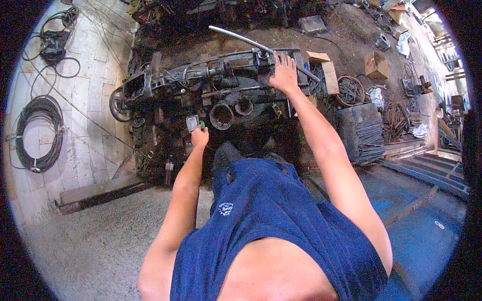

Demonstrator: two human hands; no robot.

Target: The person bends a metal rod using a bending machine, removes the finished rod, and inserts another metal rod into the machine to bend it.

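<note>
In front of me stands a long, dark, greasy machine [211,72] with a handwheel [119,104] at its left end. My right hand [284,72] lies palm down on its right part, fingers stretched and spread, nothing gripped. A long pale metal bar [241,38] slants over the machine and passes under or beside that hand. Lower down at the left, my left hand [200,136] is at a small grey box [192,123]. Its fingers are closed around a small green knob [202,124] beside the box. Two round metal rings [221,116] sit below the machine's middle.
Coiled black cable [39,133] lies on pale slabs at the left. Toward the right are cardboard boxes [376,66], a round basket of metal pieces [350,90] and a stack of dark rods [369,133]. A concrete block [312,23] rests at the back.
</note>
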